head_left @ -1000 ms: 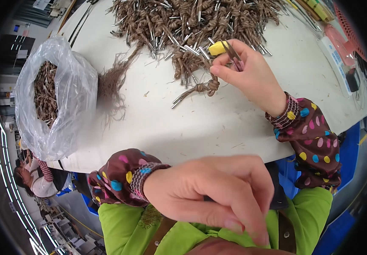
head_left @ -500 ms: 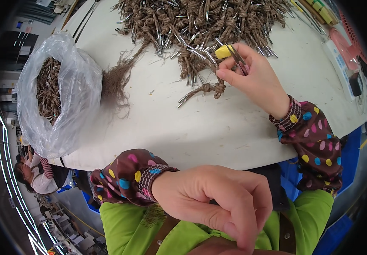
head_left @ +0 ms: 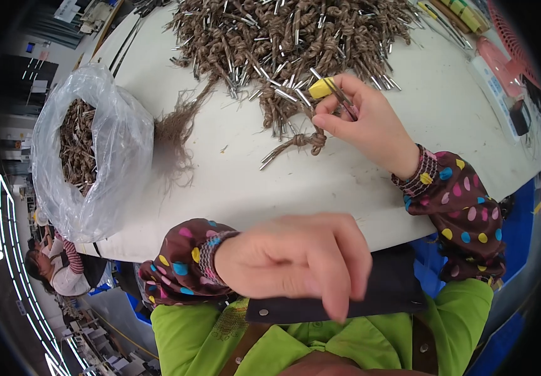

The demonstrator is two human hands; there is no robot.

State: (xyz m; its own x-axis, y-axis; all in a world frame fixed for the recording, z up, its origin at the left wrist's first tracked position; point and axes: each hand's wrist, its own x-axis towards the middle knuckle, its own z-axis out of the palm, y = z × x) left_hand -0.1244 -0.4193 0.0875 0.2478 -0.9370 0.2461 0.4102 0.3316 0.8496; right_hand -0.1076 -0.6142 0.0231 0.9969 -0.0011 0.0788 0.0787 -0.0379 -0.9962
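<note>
My right hand is closed round dark metal tweezers beside the near edge of the pile. Yellow wrapping shows at its index fingertip. Thumb and fingers there also meet a knotted brown cord with metal tips, lying on the table. My left hand, slightly blurred, hangs above my lap at the table's near edge. Its fingers are curled down with the thumb tucked beside them; anything between them is hidden. Beyond my right hand spreads a large heap of knotted brown cords with silver metal ends.
A clear plastic bag full of similar cords stands on the left of the white table. Beside it lies a frayed fibre bundle. A white power strip and a red mesh basket are far right. A person sits farther left.
My left hand has risen from near my chest toward the table edge and slightly left. My right hand has shifted a little left and down, still with the tweezers.
</note>
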